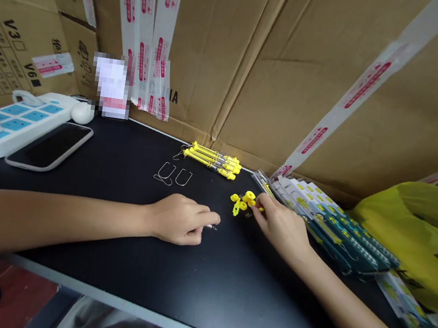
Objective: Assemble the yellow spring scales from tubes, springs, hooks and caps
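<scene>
My left hand (181, 219) is closed in a fist over the black table, and the tip of a thin metal rod (211, 227) sticks out past its fingers. The rest of that rod is hidden in the palm. At a small pile of yellow plastic pieces (242, 204), my right hand (281, 224) pinches one small yellow piece (261, 209) between thumb and fingertips, mostly covered by them. Bent wire hooks (183, 177) lie beyond my left hand. Behind them rests a bundle of yellow-ended metal rods with hooks (213, 160).
Packaged items on green and white cards (328, 225) are stacked at the right, beside a yellow plastic bag (408, 234). A phone (52, 146) and a white power strip (17, 122) lie at the left. Taped cardboard (218, 50) walls the table's back edge.
</scene>
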The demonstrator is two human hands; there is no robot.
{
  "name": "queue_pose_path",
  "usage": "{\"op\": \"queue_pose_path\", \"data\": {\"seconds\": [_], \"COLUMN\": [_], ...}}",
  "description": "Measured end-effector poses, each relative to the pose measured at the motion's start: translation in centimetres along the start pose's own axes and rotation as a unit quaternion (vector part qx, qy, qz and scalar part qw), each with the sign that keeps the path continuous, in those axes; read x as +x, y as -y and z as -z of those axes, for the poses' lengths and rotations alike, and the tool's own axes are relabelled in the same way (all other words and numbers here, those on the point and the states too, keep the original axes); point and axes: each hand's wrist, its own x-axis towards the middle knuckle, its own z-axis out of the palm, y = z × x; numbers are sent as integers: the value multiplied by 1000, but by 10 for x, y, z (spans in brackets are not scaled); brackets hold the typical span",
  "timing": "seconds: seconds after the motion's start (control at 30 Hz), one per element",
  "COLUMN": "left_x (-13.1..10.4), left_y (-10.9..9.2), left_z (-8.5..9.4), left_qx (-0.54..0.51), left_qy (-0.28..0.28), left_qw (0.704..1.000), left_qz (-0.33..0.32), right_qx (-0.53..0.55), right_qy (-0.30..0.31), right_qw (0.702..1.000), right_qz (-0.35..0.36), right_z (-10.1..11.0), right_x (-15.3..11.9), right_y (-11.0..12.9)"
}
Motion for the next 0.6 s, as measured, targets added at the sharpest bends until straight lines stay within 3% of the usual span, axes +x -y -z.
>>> {"op": "queue_pose_path", "data": {"seconds": [0.6], "left_x": [-2], "left_y": [0], "left_z": [-1], "left_qx": [1], "left_qy": [-5], "left_qw": [1000], "left_qz": [-5], "right_qx": [-33], "right_qy": [70], "right_qw": [997], "right_qz": [19], "right_z": [16], "right_x": [-6], "right_y": [4]}}
